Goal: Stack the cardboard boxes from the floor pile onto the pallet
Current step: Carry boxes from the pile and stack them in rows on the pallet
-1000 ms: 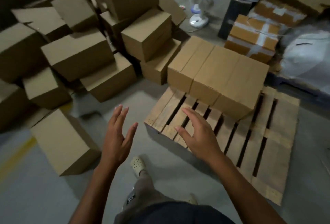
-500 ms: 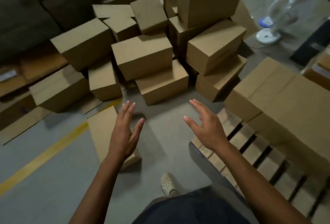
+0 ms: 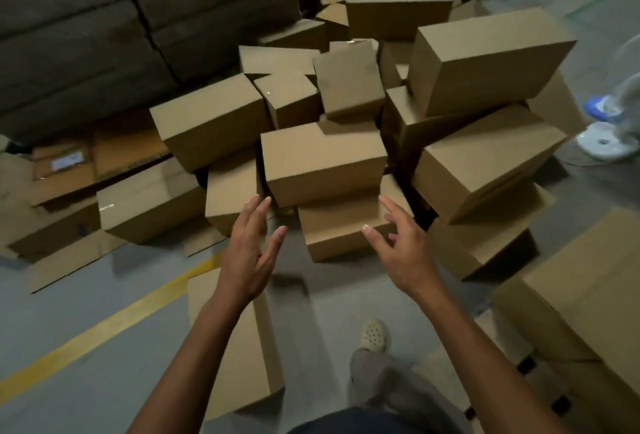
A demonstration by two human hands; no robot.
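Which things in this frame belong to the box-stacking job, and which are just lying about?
Job:
left hand
right hand
floor pile of boxes
lone box near the feet
boxes stacked at right

Lying about:
fan
flattened cardboard
yellow floor line

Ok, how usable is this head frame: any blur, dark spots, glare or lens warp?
Head view: dim, warm light; the dark stack upper left is nearly lost in shadow; the fan at the right edge is smeared by blur; the left hand and right hand look fairly sharp; a small glare spot sits on the taped box at left.
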